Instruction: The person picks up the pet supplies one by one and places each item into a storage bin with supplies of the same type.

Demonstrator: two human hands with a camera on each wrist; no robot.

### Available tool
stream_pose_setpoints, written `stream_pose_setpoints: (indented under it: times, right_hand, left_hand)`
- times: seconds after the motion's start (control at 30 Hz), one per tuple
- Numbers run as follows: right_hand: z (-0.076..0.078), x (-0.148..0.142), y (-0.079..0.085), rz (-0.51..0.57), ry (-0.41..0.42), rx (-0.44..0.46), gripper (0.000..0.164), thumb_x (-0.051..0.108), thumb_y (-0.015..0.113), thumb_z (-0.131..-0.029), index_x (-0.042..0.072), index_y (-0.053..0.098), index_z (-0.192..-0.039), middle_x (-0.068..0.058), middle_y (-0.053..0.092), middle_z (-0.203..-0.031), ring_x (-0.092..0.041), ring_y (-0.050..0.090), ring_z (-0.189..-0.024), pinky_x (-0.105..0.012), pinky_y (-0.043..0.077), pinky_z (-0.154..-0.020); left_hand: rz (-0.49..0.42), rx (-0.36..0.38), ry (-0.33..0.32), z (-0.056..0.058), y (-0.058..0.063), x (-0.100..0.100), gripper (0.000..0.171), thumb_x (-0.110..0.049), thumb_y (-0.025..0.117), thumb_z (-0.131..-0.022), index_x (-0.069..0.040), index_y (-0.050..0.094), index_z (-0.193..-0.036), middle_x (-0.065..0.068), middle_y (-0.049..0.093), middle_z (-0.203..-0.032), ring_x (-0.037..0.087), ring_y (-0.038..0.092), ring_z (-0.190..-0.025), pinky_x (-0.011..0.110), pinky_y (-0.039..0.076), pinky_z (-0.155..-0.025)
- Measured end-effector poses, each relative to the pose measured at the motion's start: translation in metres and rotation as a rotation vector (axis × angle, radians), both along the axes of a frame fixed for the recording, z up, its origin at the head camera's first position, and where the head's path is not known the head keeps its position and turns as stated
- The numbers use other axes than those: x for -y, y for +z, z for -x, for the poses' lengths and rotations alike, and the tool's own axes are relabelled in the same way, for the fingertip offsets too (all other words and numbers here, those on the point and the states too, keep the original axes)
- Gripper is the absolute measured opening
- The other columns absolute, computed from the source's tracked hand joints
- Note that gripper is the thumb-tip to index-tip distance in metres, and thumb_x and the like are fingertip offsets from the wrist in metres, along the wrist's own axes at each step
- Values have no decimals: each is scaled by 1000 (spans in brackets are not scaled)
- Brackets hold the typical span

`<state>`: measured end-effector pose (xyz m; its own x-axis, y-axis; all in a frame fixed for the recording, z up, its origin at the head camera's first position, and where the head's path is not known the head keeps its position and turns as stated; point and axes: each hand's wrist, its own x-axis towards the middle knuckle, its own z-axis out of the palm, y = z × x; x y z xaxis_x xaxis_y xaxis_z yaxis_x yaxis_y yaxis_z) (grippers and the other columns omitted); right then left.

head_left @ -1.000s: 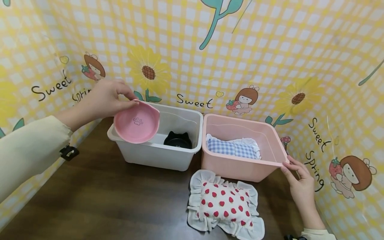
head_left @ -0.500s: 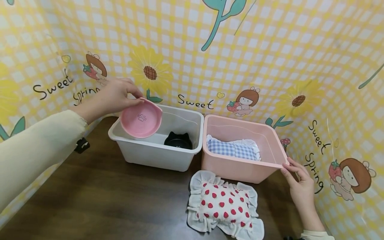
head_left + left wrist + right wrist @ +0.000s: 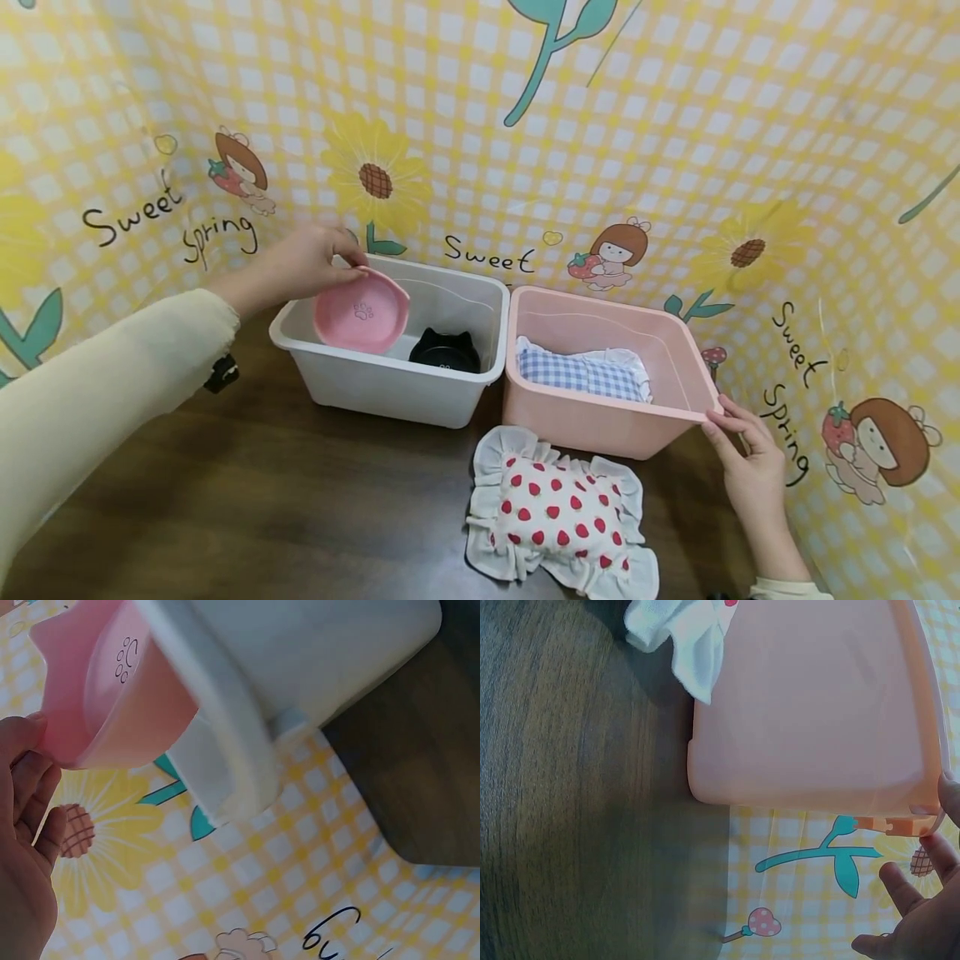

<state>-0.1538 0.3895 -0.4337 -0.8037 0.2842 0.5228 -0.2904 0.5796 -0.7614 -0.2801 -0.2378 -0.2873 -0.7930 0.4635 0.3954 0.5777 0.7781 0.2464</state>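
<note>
Between thumb and fingers, my left hand [image 3: 318, 260] pinches the rim of a pink bowl [image 3: 363, 312] with a paw print inside. The bowl is tilted, its inside facing me, and its lower part is within the left end of the white bin [image 3: 397, 389]. A black cat-eared bowl [image 3: 446, 351] sits in that bin's right half. My right hand [image 3: 753, 458] holds the near right corner of the pink bin [image 3: 600, 425], thumb and fingers on its rim. In the left wrist view the pink bowl [image 3: 112, 697] hangs from the fingertips beside the white rim.
A blue checked pillow [image 3: 581, 371] lies inside the pink bin. In front of the bins, a ruffled strawberry-print pillow [image 3: 562, 512] rests on the dark wooden table [image 3: 300, 500]. A yellow checked cloth [image 3: 465, 150] covers the walls behind and at both sides.
My left hand has carried the pink bowl rightward, then lower into the white bin. The right hand stays on the pink bin's corner. The pillows and the black bowl have not moved.
</note>
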Motion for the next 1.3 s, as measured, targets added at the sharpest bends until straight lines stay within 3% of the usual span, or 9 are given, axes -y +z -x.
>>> stream_pose_setpoints:
  times: [0.23,0.5,0.83,1.3]
  right_hand:
    - [0,-1,0,-8,10,-17,18,-2,77,-88,-5,76,-106,-8,68,-132,1,56,-123,-8,39,-103]
    - [1,-2,-1,1,9,-20,18,-2,76,-89,-6,75,-107,-7,68,-133,1,56,-123,-8,38,-104]
    - [1,-1,-1,-10,6,-26,18,-3,77,-88,-5,76,-106,-9,68,-132,1,57,-122,-8,39,-103]
    - [-1,2,2,1,-1,-8,19,0,78,-88,-3,77,-107,-7,69,-132,2,56,-122,-9,39,-104]
  left_hand:
    - [-9,57,34,6,-19,3,6,-15,81,-88,-15,82,-94,1,73,-94,22,64,-93,41,51,-79]
    - [-48,117,59,15,-33,6,7,-13,80,-88,-15,82,-95,3,74,-95,26,65,-96,43,53,-80]
    - [-44,116,61,29,-56,13,9,-11,82,-86,-16,82,-94,1,75,-93,26,63,-92,43,50,-81]
    - [-3,181,78,40,-71,6,5,-12,80,-89,-14,82,-93,5,75,-98,24,67,-97,48,54,-84]
